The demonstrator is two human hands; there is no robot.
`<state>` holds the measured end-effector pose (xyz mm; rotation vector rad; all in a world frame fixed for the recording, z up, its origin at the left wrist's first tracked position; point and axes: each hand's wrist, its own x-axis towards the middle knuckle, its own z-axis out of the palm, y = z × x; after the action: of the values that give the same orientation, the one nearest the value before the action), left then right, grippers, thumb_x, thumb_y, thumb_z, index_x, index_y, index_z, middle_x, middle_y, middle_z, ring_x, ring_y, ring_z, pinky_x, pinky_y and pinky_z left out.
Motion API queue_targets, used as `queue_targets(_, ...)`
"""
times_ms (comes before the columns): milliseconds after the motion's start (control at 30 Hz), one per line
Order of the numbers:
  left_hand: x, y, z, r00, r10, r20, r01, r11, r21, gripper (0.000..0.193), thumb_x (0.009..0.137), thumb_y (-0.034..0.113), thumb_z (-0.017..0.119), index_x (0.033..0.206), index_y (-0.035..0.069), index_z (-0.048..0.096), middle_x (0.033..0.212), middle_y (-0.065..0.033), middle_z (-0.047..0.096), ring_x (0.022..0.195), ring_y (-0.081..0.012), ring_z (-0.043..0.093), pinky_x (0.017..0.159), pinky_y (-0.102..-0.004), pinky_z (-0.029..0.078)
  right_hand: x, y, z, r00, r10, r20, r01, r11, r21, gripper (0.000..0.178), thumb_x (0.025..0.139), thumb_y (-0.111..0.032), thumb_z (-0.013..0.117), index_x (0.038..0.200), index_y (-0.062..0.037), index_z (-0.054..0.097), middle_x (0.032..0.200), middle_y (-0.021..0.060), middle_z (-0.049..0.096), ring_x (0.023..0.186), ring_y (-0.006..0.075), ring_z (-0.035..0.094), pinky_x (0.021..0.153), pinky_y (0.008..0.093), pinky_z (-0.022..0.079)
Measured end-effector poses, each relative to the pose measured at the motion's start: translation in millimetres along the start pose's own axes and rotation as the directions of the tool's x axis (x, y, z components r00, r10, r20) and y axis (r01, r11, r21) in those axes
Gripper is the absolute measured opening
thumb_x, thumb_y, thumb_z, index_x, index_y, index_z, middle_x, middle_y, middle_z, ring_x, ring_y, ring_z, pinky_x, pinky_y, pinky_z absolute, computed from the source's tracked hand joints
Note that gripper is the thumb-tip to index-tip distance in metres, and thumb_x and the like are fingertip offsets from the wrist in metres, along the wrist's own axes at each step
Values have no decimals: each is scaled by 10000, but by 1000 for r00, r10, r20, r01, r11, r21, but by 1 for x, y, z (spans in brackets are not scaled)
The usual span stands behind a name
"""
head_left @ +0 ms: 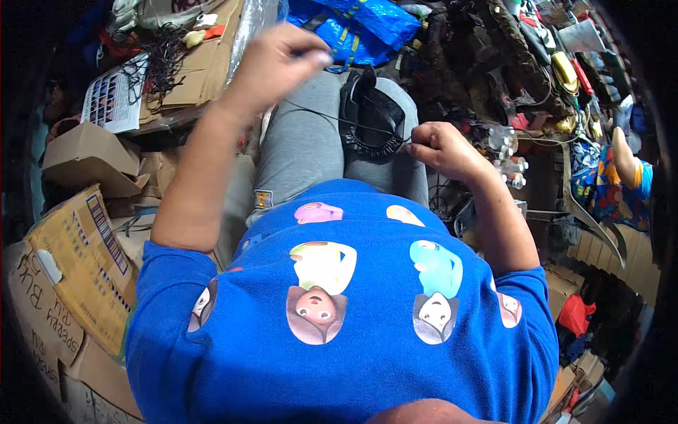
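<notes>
A black shoe (374, 116) rests on my lap over the grey trousers, its opening facing up and its toe edge lined with a row of short black loops or stitches. Across it runs a thin black cord (318, 113), stretched between my two hands. My left hand (279, 67) is raised to the upper left of the shoe, slightly blurred, with its fingers closed on the cord. Beside the shoe's right edge, my right hand (445, 150) is closed, its fingertips pinched where the cord meets them. Anything small inside that pinch is hidden.
Cardboard boxes (88, 159) stand at the left, below a printed sheet (116, 102) and tangled black cords (166, 63). A blue bag (353, 28) lies ahead. Clear bottles (510, 166) and cluttered goods fill the right, where another person's arm (623, 155) shows.
</notes>
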<state>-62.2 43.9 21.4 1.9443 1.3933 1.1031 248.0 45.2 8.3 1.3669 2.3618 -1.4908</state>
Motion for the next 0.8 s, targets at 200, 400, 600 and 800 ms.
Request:
queue_targets(200, -2, -9, 100, 886, 135, 444, -85, 988, -129, 239, 796, 223, 678, 990, 82, 685, 967, -101, 609, 938, -255, 593, 849, -335, 457, -54, -8, -19, 973, 43, -226, 83, 850, 519, 287, 847, -129, 644, 635, -71, 459, 648, -74, 422, 624, 33, 395, 536, 236, 326)
queue_targets(400, 25, -12, 112, 739, 33, 673, 47, 994, -100, 222, 782, 202, 682, 933, 40, 662, 906, -88, 641, 904, -212, 610, 834, -322, 463, -33, -11, -3, 941, -88, -327, 68, 995, -72, 191, 799, -73, 677, 989, -73, 693, 787, 70, 544, 691, 150, 556, 628, 288, 447)
queue_targets(600, 38, -9, 108, 607, 9, 794, 174, 974, -144, 222, 775, 88, 667, 992, 47, 686, 905, -81, 694, 855, -154, 635, 785, -303, 487, -12, -12, 3, 953, -59, -299, 6, 985, -174, 220, 760, -64, 646, 970, -85, 710, 791, 110, 549, 701, 230, 589, 647, 325, 470)
queue_targets(800, 52, -3, 108, 521, 34, 853, 73, 994, -84, 226, 761, 63, 666, 985, 39, 690, 904, -85, 699, 855, -156, 639, 793, -295, 490, -7, -16, 2, 961, -30, -274, -28, 979, -204, 222, 733, -86, 632, 939, -79, 715, 782, 125, 559, 712, 256, 598, 668, 349, 483)
